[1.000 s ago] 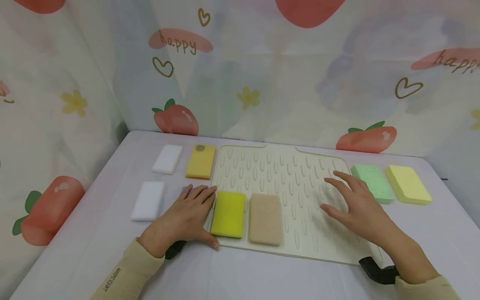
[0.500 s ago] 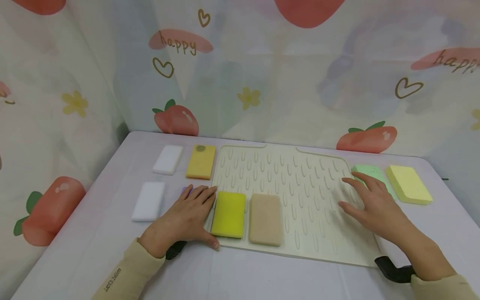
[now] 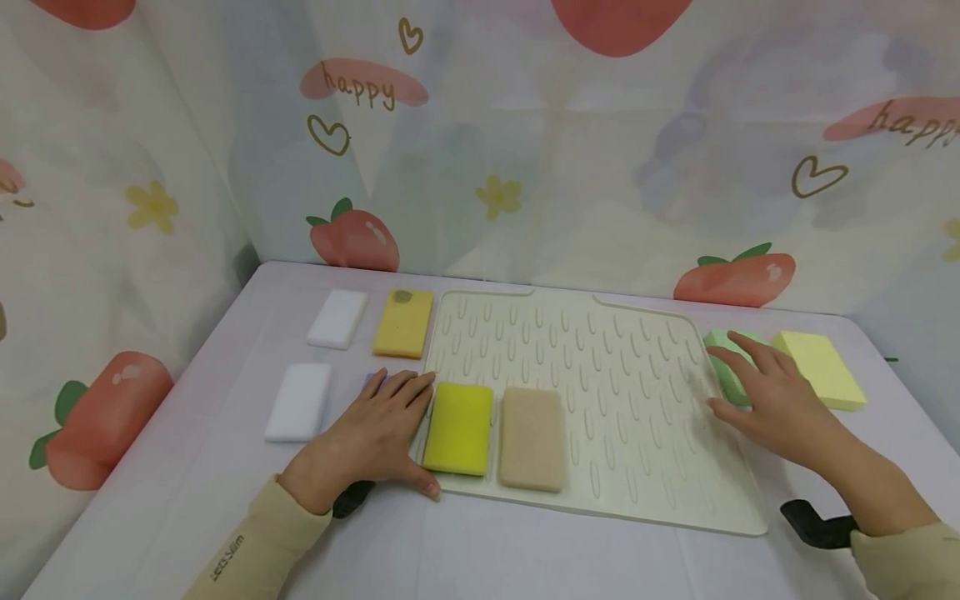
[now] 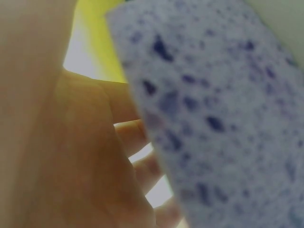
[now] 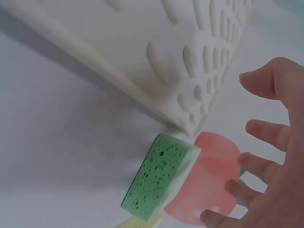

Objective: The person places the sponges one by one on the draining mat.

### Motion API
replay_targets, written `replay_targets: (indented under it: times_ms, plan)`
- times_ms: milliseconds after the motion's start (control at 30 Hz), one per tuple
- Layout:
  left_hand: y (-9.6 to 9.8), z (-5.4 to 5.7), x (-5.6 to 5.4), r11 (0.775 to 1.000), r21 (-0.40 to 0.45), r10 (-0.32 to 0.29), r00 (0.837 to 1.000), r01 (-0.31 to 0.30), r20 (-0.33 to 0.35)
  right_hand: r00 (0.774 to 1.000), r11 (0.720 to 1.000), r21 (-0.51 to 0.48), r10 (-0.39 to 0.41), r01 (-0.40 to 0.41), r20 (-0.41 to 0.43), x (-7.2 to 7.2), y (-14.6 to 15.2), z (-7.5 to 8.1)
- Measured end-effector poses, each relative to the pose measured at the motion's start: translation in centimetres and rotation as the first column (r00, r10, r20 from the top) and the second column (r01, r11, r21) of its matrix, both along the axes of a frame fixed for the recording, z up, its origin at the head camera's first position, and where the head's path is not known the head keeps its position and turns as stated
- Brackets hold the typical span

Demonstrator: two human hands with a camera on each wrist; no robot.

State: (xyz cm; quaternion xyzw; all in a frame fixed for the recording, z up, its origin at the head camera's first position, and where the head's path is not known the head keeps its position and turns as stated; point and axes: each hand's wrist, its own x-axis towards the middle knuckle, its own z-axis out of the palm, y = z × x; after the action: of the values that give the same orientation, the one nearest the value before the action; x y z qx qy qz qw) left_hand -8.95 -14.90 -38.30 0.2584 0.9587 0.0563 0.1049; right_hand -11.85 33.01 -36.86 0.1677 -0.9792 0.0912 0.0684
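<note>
My left hand (image 3: 367,437) lies with straight, spread fingers by the left edge of the cream ribbed mat (image 3: 637,467), its thumb near the corner of a bright yellow sponge (image 3: 459,429). A purple-speckled sponge (image 4: 213,104) fills much of the left wrist view, and the hand mostly hides it in the head view. On the mat, a tan sponge (image 3: 532,439) lies right of the yellow one. My right hand (image 3: 787,408) hovers, fingers apart and holding nothing, over the mat's right edge. It partly covers a green sponge (image 5: 156,175) lying beside the mat.
Two white sponges (image 3: 298,402) and an orange-yellow sponge (image 3: 403,325) with a dark round mark lie left of the mat. A pale yellow sponge (image 3: 828,371) sits at the far right. A patterned cloth backdrop (image 3: 570,167) rises behind the white table (image 3: 480,558).
My right hand has moved rightward from above the mat to over the green sponge. The left hand and the sponges have stayed in place.
</note>
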Motion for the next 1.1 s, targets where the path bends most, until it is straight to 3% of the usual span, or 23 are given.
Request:
replay_targets:
  times_ms: [267, 633, 1100]
  plan:
    - [0.0, -0.1, -0.1, 1.0, -0.003, 0.007, 1.0, -0.007, 0.01, 0.999, 0.998, 0.058, 0.002, -0.005, 0.043, -1.2, 1.3, 0.0]
    - [0.0, -0.2, -0.1, 1.0, 0.002, -0.002, 1.0, 0.002, -0.002, 0.984, 0.995, 0.101, -0.043, 0.026, 0.174, -2.1, 2.5, -0.3]
    - [0.0, -0.1, -0.1, 1.0, 0.008, 0.006, 1.0, -0.006, 0.002, 0.953, 0.997, 0.069, -0.045, 0.026, 0.298, -3.4, 3.2, -0.3]
